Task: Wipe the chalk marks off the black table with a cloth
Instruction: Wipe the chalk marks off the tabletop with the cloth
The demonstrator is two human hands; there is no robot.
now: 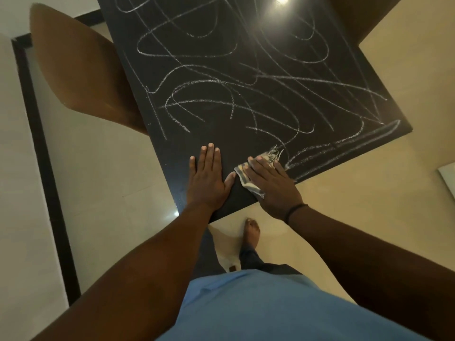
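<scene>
honestly i was barely into it at this point. my right hand [272, 183] was pressed flat, fingers straight, on the cloth [248, 177], a small striped rag with a frayed fringe, down at the near corner of the black table [172, 148]. my left hand [208, 177] lay flat and spread on the bare tabletop just beside it, holding nothing, thumb nearly touching the rag's edge.

progress-wise: only the patch around my hands at the near corner looked free of chalk. the chalk marks [246, 82] covered pretty much everything else, loops and scribbles across the middle and far end, plus heavy strokes along the right edge starting right at the cloth's fringe. so i'd call it mostly undone, with nearly the whole top left to wipe.

stuff i couldn't make out: the far end of the table was cut off at the top of the view, so no idea how far the chalk went. a bright light glare [282, 0] washed out a spot up there too. most of the cloth sat hidden under my palm. a brown chair [81, 70] was tucked at the left side, another cut off at top right.
</scene>
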